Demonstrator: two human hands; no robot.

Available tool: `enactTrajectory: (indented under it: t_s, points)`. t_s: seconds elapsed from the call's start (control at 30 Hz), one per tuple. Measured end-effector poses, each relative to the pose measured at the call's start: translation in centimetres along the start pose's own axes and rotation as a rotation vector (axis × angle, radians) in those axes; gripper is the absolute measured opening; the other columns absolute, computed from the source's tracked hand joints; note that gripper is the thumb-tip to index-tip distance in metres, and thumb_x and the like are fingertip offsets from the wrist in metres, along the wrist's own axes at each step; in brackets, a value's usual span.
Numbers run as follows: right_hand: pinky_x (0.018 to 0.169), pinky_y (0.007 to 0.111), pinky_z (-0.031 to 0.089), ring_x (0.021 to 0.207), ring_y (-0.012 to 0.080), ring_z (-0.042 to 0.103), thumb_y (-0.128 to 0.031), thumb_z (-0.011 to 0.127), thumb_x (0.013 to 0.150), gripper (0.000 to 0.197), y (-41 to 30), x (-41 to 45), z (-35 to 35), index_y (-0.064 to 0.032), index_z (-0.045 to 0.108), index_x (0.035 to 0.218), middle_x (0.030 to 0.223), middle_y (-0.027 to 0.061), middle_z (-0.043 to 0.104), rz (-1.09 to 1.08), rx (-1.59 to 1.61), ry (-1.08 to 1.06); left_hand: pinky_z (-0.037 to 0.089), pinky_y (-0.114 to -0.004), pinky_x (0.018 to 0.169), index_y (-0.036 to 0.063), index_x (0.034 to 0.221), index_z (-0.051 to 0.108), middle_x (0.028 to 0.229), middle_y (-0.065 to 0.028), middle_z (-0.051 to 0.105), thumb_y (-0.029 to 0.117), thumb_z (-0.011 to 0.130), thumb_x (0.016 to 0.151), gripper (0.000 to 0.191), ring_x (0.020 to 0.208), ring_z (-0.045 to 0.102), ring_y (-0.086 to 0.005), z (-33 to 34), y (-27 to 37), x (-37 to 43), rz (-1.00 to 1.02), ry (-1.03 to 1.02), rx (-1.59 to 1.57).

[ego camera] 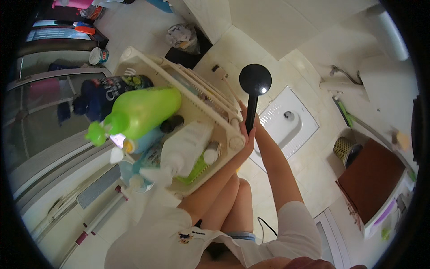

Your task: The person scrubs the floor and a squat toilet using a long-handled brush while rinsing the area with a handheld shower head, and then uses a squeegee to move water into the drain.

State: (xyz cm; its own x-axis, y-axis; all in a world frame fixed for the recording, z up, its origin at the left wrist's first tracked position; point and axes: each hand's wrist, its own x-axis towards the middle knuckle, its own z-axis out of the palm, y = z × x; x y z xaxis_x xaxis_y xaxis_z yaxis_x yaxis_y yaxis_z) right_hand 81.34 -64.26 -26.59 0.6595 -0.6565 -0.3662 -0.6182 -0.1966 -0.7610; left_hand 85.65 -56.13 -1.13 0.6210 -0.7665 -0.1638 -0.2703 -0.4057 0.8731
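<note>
My left hand [247, 139] is wrapped around the handle of a glossy black hand shower [255, 80], whose round head points away from me. Just behind it, partly hidden by the handle, my right hand [251, 112] appears closed on the thin pinkish handle of a brush [220, 72]. The brush head is close to a beige plastic tiered rack [235, 141]. On the rack's top tier sit a green pump bottle [144, 109], a dark blue bottle [100, 95] and a white spray bottle [186, 148]. My left forearm passes along the rack's near side.
A white squat toilet [289, 124] is set into the tiled floor beyond my right arm. To the right are a woven bin [343, 149] and a brown-topped cabinet [373, 181]. A bagged waste bin [183, 37] stands beyond the rack; a black cable or hose [267, 226] lies near my legs.
</note>
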Motion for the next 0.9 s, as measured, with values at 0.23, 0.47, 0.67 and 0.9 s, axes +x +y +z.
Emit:
enactTrajectory:
  t_s: [0.23,0.47,0.67,0.9]
  points:
    - [0.064,0.047,0.045,0.074,0.0387,0.057,-0.019,0.039,0.087,0.047,-4.5,2.9,-0.9,-0.0156,0.026,0.131,0.083,0.0243,0.055,0.202,-0.217,0.05,0.039,-0.03,0.061,0.0015,0.112,0.034,0.081,-0.0109,0.048,0.014,0.044,0.089,0.028,0.068,0.048,-0.0204,-2.4,-0.1,0.0,-0.188,0.056,-0.073]
    - [0.059,0.047,0.044,0.066,0.0382,0.057,-0.016,0.045,0.085,0.054,-5.0,-0.7,-3.4,-0.0162,0.023,0.134,0.071,0.0221,0.056,0.339,-0.214,0.113,0.039,-0.031,0.064,-0.0005,0.113,0.036,0.085,-0.014,0.049,0.011,0.045,0.088,0.029,0.072,0.048,-0.0247,-2.7,2.7,0.3,-0.198,0.059,-0.173]
    - [0.059,0.046,0.045,0.07,0.0389,0.057,-0.022,0.045,0.085,0.039,1.8,9.4,-2.3,-0.0068,0.042,0.12,0.073,0.023,0.058,-0.074,-0.077,0.326,0.04,-0.031,0.068,-0.0028,0.113,0.034,0.085,-0.0149,0.048,0.011,0.047,0.087,0.032,0.073,0.049,-0.0241,-1.5,3.5,0.9,-0.186,0.013,-0.233]
    - [0.057,0.049,0.044,0.066,0.039,0.058,-0.02,0.04,0.087,0.054,-0.4,-2.0,-4.9,-0.0185,0.016,0.135,0.072,0.024,0.058,0.478,-0.254,0.114,0.04,-0.03,0.068,-0.0026,0.113,0.032,0.084,-0.0151,0.048,0.011,0.046,0.087,0.033,0.073,0.048,-0.0238,-2.0,3.1,0.3,-0.325,-0.039,-0.276]
